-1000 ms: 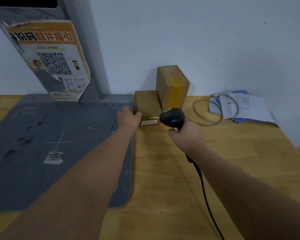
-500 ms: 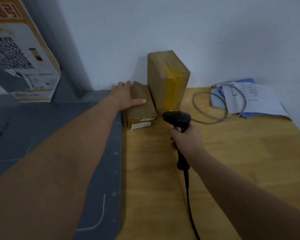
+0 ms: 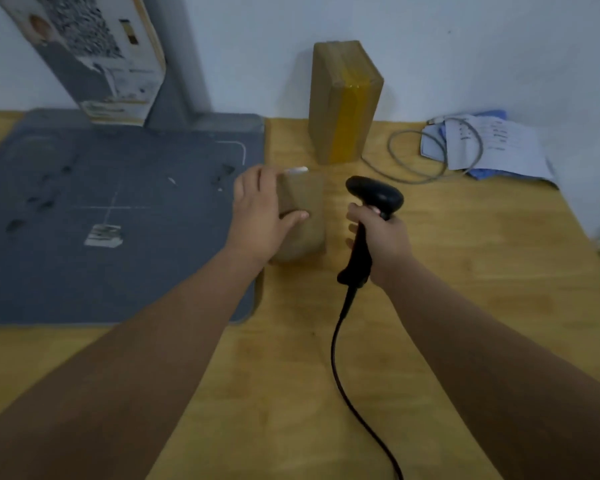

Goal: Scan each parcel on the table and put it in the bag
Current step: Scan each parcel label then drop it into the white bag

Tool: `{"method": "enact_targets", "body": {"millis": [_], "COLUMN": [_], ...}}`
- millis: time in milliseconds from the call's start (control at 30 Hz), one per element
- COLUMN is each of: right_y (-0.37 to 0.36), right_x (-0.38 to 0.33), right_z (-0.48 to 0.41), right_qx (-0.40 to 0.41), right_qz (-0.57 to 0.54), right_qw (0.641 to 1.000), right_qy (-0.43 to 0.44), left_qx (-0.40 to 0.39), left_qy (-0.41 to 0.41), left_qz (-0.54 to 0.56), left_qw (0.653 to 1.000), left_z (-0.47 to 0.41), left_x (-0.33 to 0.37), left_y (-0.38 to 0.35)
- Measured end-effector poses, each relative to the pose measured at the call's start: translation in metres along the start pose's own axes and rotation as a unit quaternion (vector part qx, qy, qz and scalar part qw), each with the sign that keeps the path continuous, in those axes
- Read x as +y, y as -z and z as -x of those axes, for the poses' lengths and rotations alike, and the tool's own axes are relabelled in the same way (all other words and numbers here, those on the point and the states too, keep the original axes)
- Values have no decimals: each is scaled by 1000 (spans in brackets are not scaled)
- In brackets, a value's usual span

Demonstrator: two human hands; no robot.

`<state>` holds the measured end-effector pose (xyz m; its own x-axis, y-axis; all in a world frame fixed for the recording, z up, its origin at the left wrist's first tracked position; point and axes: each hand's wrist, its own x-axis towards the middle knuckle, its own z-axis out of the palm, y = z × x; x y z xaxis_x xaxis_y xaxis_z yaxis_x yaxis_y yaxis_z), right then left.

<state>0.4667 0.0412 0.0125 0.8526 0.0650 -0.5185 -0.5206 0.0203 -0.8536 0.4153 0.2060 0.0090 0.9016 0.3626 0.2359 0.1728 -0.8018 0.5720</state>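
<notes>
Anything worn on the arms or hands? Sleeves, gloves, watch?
Nothing visible: the left hand and right hand are ungloved, with no rings or watch showing. The left forearm and right forearm are bare to the frame edge; no sleeve in view.

1. Mat [image 3: 118,237] on bench [image 3: 465,271], left side.
2. Small parcel [image 3: 305,209] at mat's right edge, in left hand [image 3: 260,216].
3. Scanner [image 3: 374,199] just right of it, in right hand [image 3: 385,244].
4. Tall parcel [image 3: 343,102] upright behind, by wall.
5. Papers [image 3: 492,143] at right rear.

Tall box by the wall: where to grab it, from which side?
Tall box: grip its upper half across the two side faces, coming from the front and above. It stands on end with the wall close behind, so back access looks blocked.
</notes>
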Motion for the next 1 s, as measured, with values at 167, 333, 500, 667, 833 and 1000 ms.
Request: {"method": "enact_targets", "body": {"millis": [167, 333, 500, 667, 833, 1000], "right_y": [25, 53, 84, 107, 121, 137], "right_x": [4, 33, 73, 110, 114, 100], "right_z": [55, 109, 145, 176, 184, 189], "right_qx": [-66, -89, -94, -99, -80, -81], "right_qz": [-77, -49, -9, 74, 149, 238], "right_qw": [995, 995, 995, 992, 985, 961], "right_qy": [-18, 1, -10, 5, 16, 117], "left_qx": [14, -17, -82, -155, -153, -224], "left_qy": [41, 211, 212, 213, 186, -13], "left_qz": [181, 310, 262, 217, 177, -58], "left_qw": [982, 927, 938, 940, 954, 973], "left_z": [80, 141, 188, 240, 256, 234], "left_x": [30, 51, 57, 43, 49, 49], "left_y": [18, 25, 23, 12, 16, 35]}}
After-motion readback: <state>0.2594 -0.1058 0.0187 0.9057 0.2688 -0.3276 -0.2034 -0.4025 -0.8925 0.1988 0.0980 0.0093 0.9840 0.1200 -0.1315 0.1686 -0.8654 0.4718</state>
